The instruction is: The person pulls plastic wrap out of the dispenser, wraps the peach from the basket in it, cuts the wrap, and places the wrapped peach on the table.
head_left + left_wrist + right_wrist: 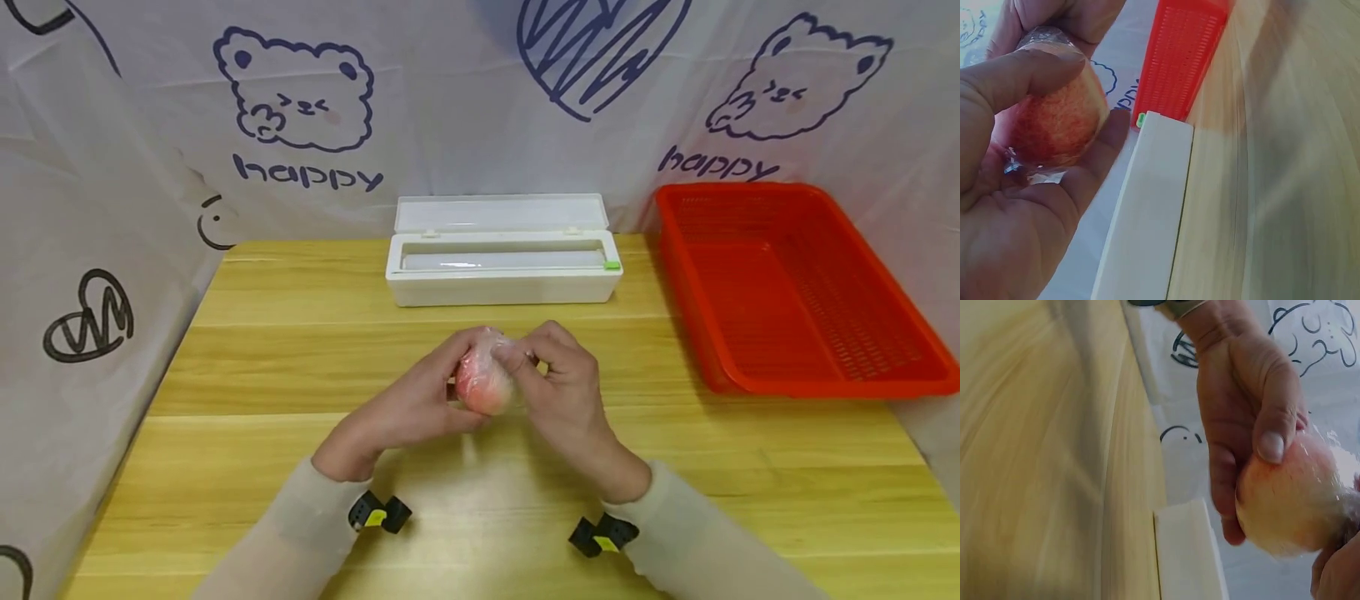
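Observation:
Held in my left hand [408, 400] is a red-and-yellow apple [482, 385], with clear plastic wrap [489, 340] drawn over it. In the left wrist view the thumb lies across the wrapped apple [1060, 122] and the other fingers curve along its far side. My right hand [566, 387] pinches the gathered wrap at the apple's upper right in the head view. The right wrist view shows the glossy film on the apple [1291, 494], with the right fingers partly cut off at the frame's edge. Both hands are above the wooden table.
Behind the hands stands a white wrap dispenser box [502, 290], its lid [501, 214] raised and a roll [502, 261] inside. A green slider [612, 266] sits at its right end. At the right is a red plastic basket [720, 333]. A printed white cloth [465, 108] hangs behind the table [262, 333].

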### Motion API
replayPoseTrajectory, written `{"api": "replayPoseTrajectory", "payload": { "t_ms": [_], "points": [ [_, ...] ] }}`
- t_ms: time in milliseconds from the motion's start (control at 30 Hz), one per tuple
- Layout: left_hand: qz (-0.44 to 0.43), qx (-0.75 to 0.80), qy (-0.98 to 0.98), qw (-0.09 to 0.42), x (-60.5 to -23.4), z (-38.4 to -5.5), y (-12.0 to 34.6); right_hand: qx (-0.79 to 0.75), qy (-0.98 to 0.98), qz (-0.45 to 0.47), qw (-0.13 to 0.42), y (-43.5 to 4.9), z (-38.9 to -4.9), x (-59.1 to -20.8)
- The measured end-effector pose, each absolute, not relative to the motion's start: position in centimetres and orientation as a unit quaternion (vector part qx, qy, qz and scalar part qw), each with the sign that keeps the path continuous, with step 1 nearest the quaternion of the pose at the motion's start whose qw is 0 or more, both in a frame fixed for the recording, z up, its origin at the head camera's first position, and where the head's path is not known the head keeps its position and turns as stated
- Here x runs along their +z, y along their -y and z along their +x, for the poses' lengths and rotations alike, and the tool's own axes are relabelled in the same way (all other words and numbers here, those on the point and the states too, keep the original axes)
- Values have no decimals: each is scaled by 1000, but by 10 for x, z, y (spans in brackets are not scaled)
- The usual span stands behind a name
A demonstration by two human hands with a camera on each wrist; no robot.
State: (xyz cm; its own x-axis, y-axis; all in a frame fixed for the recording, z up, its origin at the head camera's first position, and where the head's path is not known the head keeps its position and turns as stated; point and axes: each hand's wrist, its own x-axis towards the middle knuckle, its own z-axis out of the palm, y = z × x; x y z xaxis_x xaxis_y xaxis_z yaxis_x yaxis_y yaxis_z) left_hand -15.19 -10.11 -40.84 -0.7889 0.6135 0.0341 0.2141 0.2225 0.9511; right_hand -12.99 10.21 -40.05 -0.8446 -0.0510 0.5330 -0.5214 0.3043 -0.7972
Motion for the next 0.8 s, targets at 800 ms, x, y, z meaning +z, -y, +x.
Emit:
{"api": "replayPoseTrajectory", "payload": {
  "t_ms": [800],
  "points": [
    [169, 714, -664, 145, -407, -146, 76, 650, 744, 49, 150, -80, -133, -409]
  ]
}}
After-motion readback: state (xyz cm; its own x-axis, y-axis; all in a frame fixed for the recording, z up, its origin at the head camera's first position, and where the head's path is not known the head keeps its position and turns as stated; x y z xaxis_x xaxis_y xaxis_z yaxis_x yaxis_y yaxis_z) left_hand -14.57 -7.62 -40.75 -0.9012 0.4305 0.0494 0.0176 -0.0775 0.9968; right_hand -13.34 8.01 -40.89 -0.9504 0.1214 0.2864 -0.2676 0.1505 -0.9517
